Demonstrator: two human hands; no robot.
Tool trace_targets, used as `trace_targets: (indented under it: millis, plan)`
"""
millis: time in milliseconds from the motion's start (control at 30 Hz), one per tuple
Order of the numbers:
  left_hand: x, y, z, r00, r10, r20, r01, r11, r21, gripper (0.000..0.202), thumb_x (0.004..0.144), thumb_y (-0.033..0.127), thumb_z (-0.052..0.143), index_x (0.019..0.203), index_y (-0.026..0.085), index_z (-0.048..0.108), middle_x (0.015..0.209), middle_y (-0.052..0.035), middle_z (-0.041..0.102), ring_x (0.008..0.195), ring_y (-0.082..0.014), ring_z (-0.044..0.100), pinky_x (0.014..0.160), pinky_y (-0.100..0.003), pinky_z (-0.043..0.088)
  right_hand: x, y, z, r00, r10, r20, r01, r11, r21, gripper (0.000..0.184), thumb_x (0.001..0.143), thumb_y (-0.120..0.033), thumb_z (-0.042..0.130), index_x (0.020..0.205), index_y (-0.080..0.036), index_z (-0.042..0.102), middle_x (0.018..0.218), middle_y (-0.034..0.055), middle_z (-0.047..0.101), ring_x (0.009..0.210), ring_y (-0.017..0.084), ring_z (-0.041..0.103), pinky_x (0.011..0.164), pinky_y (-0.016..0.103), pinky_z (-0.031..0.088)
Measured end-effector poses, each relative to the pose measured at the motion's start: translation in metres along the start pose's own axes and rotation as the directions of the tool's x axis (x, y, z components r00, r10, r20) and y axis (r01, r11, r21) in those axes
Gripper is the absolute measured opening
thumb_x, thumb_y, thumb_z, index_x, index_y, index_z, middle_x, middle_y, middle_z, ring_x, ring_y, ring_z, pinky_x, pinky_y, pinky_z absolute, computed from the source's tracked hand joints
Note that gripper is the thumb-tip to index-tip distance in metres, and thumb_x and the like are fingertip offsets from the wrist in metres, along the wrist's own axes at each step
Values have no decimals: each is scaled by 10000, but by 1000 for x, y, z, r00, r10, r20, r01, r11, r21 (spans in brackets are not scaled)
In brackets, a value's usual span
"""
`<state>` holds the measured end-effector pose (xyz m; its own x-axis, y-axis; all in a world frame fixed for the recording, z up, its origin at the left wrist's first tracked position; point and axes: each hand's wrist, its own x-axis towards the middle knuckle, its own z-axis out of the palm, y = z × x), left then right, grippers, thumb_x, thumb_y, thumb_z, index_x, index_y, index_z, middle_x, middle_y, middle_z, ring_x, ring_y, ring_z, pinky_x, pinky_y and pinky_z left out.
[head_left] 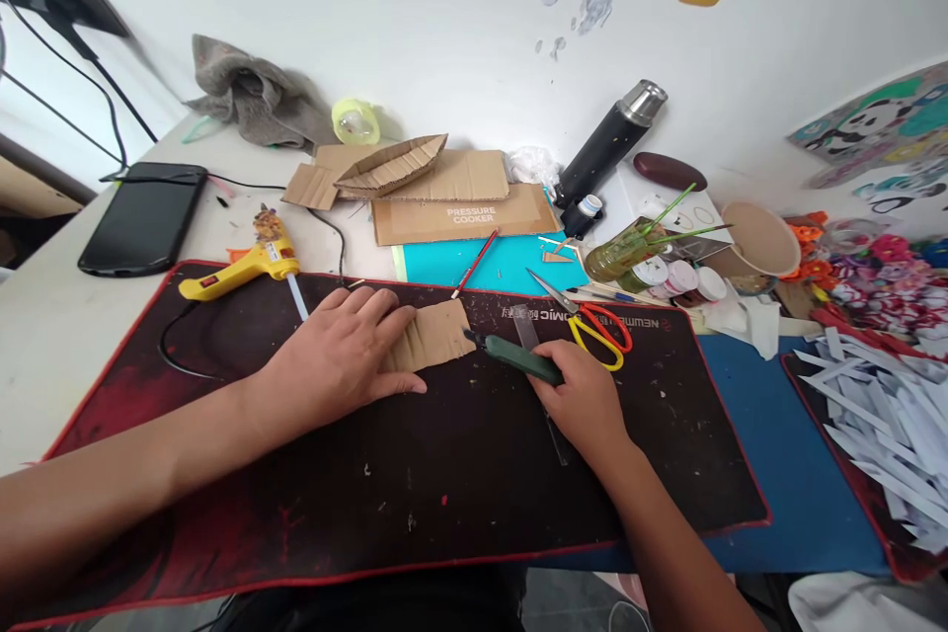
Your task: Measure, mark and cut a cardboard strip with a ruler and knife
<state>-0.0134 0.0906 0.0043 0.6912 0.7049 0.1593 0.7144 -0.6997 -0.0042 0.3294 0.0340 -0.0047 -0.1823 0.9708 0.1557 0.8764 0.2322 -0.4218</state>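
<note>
1. The small cardboard piece (436, 334) lies on the dark mat (459, 474), partly under the left hand (345, 351), which rests spread upon its left part.
2. Right of the cardboard piece, the right hand (578, 390) is grasping a green-handled tool (518, 355); its tip is at the piece's right edge.

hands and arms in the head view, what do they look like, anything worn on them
The left hand and right hand show no gloves or rings; the left forearm and right forearm are uncovered, with no sleeves, watches or bracelets visible.
</note>
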Motion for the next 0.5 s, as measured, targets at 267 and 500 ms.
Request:
trace_targets:
  millis: [267,500]
  plan:
    - [-10,2,-12,989,44,-143,-64,989,-136,442,1143,519,535,1346,195,756,1406,-151,743,1302,-346,671,1076,-494,562,11,-4,5,992,116,-49,-113,992,55,121,1009,-329,682,956,-242,746,916,52,795,849,261,735,737,336,490]
    - [-13,5,2,969,202,-143,-225,960,-168,372,1161,356,502,1388,197,751,1488,-107,751,1375,-307,683,1136,-474,578,15,-23,-13,934,351,67,-344,833,433,340,967,-535,739,1064,-223,833,790,24,765,734,225,702,703,329,529]
